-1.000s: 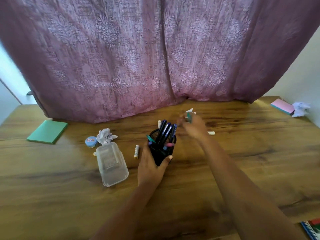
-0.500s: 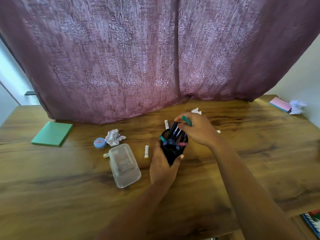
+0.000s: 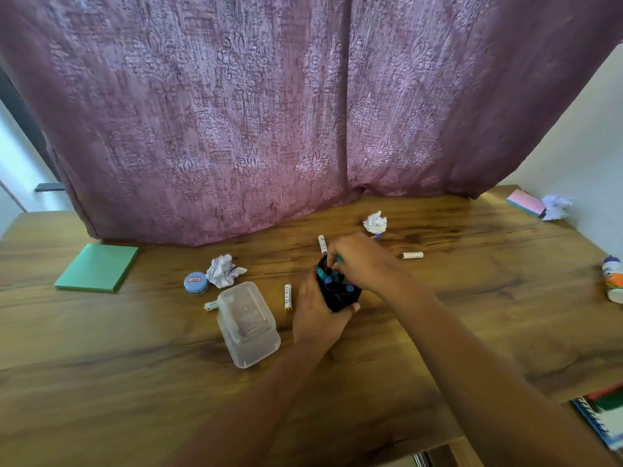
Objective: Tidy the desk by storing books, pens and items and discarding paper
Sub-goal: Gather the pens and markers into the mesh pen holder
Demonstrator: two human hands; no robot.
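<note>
A black mesh pen holder stands mid-desk with several pens in it. My left hand grips its near side. Over its top my right hand is closed around a teal pen, whose lower end is down among the other pens. Crumpled paper balls lie left of the holder, behind it and at the far right corner. Batteries lie on the wood: one left of the holder, one behind it, one to the right.
A clear plastic container sits left of the holder, with another battery and a small blue tin beside it. A green pad lies far left, a pink pad far right. A white bottle lies at the right edge, a book below it. A curtain hangs behind.
My right hand has carried the teal pen from behind the holder to over its top and lowered it in. The left hand has kept its grip.
</note>
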